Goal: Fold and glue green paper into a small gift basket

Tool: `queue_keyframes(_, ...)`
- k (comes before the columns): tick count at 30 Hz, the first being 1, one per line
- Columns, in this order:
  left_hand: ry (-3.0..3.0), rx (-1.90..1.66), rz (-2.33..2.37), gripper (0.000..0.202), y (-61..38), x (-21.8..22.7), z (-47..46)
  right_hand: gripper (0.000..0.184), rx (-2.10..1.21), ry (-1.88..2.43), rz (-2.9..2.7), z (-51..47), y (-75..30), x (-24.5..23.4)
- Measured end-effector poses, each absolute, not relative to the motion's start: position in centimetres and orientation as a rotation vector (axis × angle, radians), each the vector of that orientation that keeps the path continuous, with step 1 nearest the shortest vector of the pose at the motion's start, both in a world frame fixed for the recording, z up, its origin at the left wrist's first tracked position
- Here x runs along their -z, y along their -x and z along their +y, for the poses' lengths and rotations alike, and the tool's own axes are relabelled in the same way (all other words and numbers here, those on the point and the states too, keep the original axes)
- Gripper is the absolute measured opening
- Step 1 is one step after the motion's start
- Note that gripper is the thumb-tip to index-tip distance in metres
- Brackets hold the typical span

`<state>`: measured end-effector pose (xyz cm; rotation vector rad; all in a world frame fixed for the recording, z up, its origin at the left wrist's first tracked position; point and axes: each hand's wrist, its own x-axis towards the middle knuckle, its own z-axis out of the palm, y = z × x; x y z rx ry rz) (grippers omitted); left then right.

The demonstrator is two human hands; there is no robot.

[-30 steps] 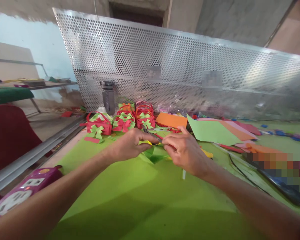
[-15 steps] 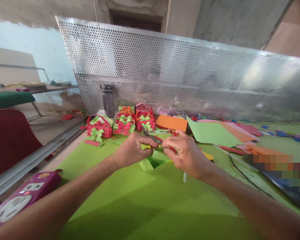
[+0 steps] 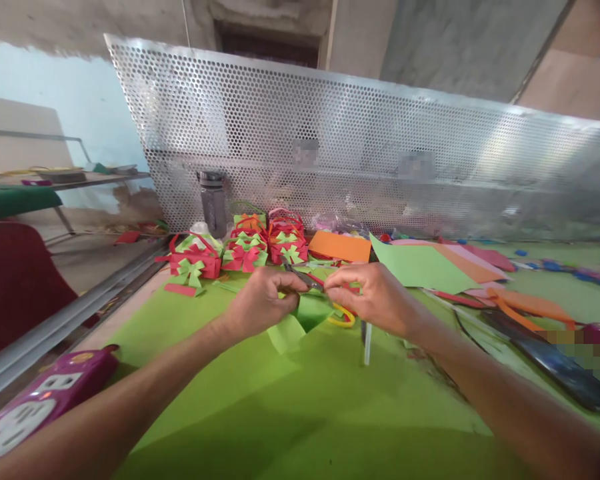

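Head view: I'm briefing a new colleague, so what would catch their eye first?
The left hand and right hand meet at a folded green paper piece, mid-table. Behind them stand red-and-green paper baskets, before a shiny perforated metal screen across the back.

Matt green paper sheet [image 3: 260,400]; shiny perforated metal panel [image 3: 360,133].

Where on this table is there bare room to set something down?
The green sheet is bare between both forearms, and left of the left hand up to the paper baskets. Crowded: right of the right hand, with coloured sheets.
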<state>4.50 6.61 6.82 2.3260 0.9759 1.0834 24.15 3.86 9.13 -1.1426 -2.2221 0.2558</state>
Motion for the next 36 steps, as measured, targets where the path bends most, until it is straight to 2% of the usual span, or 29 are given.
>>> queue_keyframes(4, -2.299, -1.075, 1.074, 0.025, -4.1, -6.9, 6.8, 0.023, -0.187, 1.285, -2.219, 4.8, -25.7, -10.5)
queue_keyframes(8, -2.278, -1.076, 1.156, 0.025, -3.7, -7.2, 7.1, 0.023, 0.204, 1.746, -2.345, 6.6, -27.7, -10.8)
queue_keyframes(11, -2.221, -1.086, 1.238, 0.024, -3.6, -7.3, 7.1, 0.021, 0.340, 2.027, -2.315, 7.7, -29.4, -9.5)
queue_keyframes(15, -2.146, -1.089, 1.344, 0.024, -3.6, -7.2, 7.0, 0.023, 0.414, 2.255, -2.253, 8.2, -31.9, -7.4)
queue_keyframes(18, -2.100, -1.110, 1.382, 0.026, -3.6, -6.9, 7.2, 0.025, 0.330, 2.365, -2.305, 8.3, -33.5, -6.3)
queue_keyframes(22, -2.037, -1.147, 1.355, 0.026, -3.5, -6.4, 7.7, 0.027, 0.177, 2.466, -2.402, 8.6, -34.5, -4.6)
queue_keyframes(26, -1.986, -1.179, 1.313, 0.021, -3.5, -6.1, 7.8, 0.029, 0.159, 2.493, -2.348, 9.0, -34.8, -3.0)
queue_keyframes(31, -1.884, -1.130, 1.240, 0.018, -3.5, -5.9, 7.8, 0.022, 0.129, 2.357, -2.231, 9.1, -35.1, -2.5)
queue_keyframes(36, -1.791, -1.157, 1.171, 0.016, -3.2, -5.8, 8.2, 0.027, 0.129, 2.212, -2.076, 9.4, -36.2, -3.3)
